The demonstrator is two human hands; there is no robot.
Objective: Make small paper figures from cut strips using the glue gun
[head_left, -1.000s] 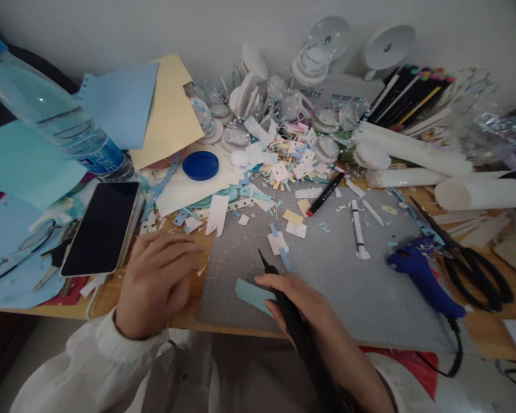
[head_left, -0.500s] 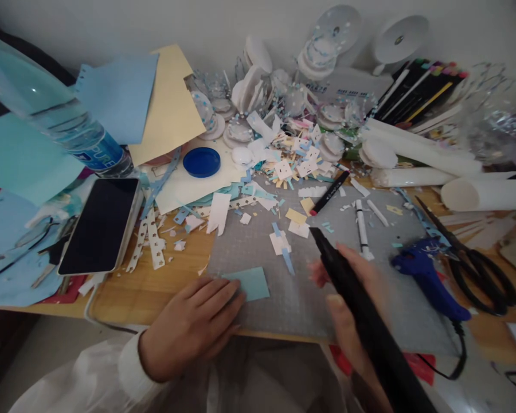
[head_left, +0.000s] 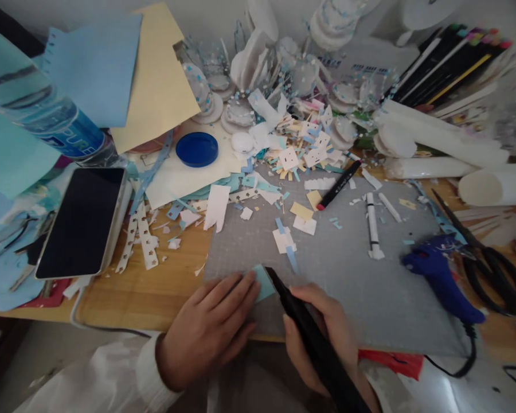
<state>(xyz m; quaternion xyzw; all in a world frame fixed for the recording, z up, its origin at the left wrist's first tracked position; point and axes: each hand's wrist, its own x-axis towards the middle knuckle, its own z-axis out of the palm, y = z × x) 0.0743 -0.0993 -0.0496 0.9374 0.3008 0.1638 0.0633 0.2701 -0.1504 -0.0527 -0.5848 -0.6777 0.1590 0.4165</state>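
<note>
My left hand (head_left: pixel 217 324) lies flat on a small light-blue piece of paper (head_left: pixel 261 287), fingers stretched and pressing it to the grey cutting mat (head_left: pixel 348 287). Part of the paper is hidden under those fingers. In my right hand (head_left: pixel 327 330) is a long black utility knife (head_left: pixel 307 330), its tip touching or just above the paper's upper right edge. Just beyond lies a white card with a blue strip (head_left: pixel 284 241) across it. Yellow and white paper pieces (head_left: pixel 303 217) and a black marker with a red end (head_left: pixel 339 184) are farther back.
A blue glue gun (head_left: pixel 442 278) and black scissors (head_left: pixel 494 275) lie at the right. A phone (head_left: pixel 82 223) and a water bottle (head_left: pixel 55 115) are at the left. Paper scraps (head_left: pixel 296 152), white discs and several pens (head_left: pixel 447 69) crowd the back.
My right hand has brought the knife left and down, from above the mat to the paper's edge. My left hand has shifted slightly right over the paper. The view has moved closer.
</note>
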